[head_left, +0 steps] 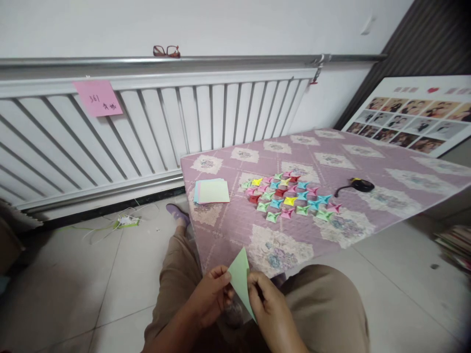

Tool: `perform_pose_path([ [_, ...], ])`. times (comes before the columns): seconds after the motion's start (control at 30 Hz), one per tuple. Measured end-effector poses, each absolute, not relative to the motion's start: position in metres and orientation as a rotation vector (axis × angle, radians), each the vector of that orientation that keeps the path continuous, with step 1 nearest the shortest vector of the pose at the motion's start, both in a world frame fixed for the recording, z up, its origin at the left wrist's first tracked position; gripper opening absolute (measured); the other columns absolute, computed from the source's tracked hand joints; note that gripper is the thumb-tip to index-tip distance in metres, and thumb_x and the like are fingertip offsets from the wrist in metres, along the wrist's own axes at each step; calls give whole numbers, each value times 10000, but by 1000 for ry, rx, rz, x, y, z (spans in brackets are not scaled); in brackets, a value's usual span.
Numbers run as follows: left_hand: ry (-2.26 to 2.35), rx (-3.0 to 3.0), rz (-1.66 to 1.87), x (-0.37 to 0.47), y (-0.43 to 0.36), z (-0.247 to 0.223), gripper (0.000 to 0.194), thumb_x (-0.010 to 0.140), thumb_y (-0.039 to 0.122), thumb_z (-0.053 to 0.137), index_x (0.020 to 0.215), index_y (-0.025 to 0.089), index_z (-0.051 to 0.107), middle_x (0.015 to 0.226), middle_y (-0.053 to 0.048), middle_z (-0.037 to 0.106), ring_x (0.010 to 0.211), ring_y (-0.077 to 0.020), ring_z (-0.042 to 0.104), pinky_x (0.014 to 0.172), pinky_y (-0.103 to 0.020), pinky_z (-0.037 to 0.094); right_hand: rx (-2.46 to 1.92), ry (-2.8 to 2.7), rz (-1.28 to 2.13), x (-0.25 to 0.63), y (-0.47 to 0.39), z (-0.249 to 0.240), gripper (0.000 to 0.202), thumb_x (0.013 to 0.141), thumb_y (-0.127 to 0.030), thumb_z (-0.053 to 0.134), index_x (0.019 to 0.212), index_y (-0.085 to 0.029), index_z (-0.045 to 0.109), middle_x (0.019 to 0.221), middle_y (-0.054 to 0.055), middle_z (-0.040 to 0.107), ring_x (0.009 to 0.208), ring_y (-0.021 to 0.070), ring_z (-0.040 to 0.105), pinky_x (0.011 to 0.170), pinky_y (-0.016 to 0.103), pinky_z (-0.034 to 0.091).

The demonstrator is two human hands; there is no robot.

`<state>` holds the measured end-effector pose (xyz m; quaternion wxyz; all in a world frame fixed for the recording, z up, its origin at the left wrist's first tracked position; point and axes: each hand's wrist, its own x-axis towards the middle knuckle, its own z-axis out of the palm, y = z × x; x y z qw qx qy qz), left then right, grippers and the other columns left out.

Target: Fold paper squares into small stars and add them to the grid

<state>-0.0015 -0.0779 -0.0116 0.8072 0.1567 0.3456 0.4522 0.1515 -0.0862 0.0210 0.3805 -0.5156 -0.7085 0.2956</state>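
A light green sheet of paper (239, 277), folded into a triangle, is held up over my lap at the table's near edge. My left hand (211, 296) pinches its left corner between thumb and fingers. On the other side, my right hand (268, 304) grips the right edge, with the fingers curled. Beyond them on the table lies a stack of square coloured paper (214, 191), pale green on top. To its right stand several rows of small folded paper pieces (290, 201) in green, pink, blue, yellow and red.
A floral cloth covers the table (228, 240). A black object with a short cord (362, 185) lies at the right. Behind are a white radiator (221, 113) with a pink note (97, 98), and glasses (167, 51) on the pipe. A power strip (127, 221) sits on the floor.
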Motion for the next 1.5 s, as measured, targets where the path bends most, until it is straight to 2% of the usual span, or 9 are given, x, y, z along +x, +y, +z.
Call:
perform_pose_path([
  [0.13,732,316,943,-3,-78,-16,402,639,381,817,763,177,494,535,58,506,454,-56,442,441,-174,283,-1256,-1960,849,154,-85,28,242,885,-167,335,755,-207,536,753,24,551,721,154,553,672,249,438],
  [0.23,746,288,923,-5,-78,-18,394,624,349,829,762,175,503,569,57,521,454,-55,459,436,-171,282,-1234,-2011,944,156,-84,37,228,882,-160,351,757,-201,537,777,31,548,746,157,550,689,254,439],
  [0.4,694,239,873,-10,-76,-19,317,668,298,797,762,171,522,583,46,528,434,-45,443,430,-166,276,-1135,-2085,1163,163,-81,56,272,857,-95,369,924,-222,600,910,29,592,851,146,571,770,243,447],
  [0.57,608,166,840,-13,-73,-17,233,716,258,749,775,153,550,597,38,510,444,-31,419,428,-149,262,-1061,-2177,1168,167,-73,63,418,768,-11,418,1032,-261,625,1004,22,609,966,161,563,872,269,431],
  [0.77,609,146,798,-12,-72,-8,244,689,239,758,777,161,545,593,40,503,442,-36,425,420,-148,240,-1002,-2270,1056,165,-60,66,285,820,-82,504,997,-251,651,977,39,611,924,167,575,806,251,448],
  [0.93,617,165,790,-9,-68,-6,228,709,251,744,785,157,551,576,39,495,436,-41,422,412,-154,222,-985,-2356,1009,168,-50,67,246,824,-116,545,1006,-247,647,972,45,606,933,175,568,812,264,444],
  [1.2,701,246,798,6,-45,-1,231,735,311,722,812,167,558,554,50,483,409,-40,407,403,-168,205,-1035,-2400,873,180,-20,58,145,817,-131,530,868,-226,627,908,47,610,894,186,566,769,280,444],
  [1.4,949,474,923,19,-18,-13,365,680,366,728,947,166,581,608,36,554,474,-81,467,469,-201,312,-1043,-2396,873,190,13,44,155,809,-115,521,861,-229,613,913,40,602,891,186,568,765,283,440],
  [1.5,1037,674,910,16,-5,-20,377,703,313,663,1040,165,581,628,34,575,506,-95,485,513,-216,352,-1012,-2358,894,195,26,37,160,810,-105,515,855,-230,604,928,38,610,906,183,568,777,283,436],
])
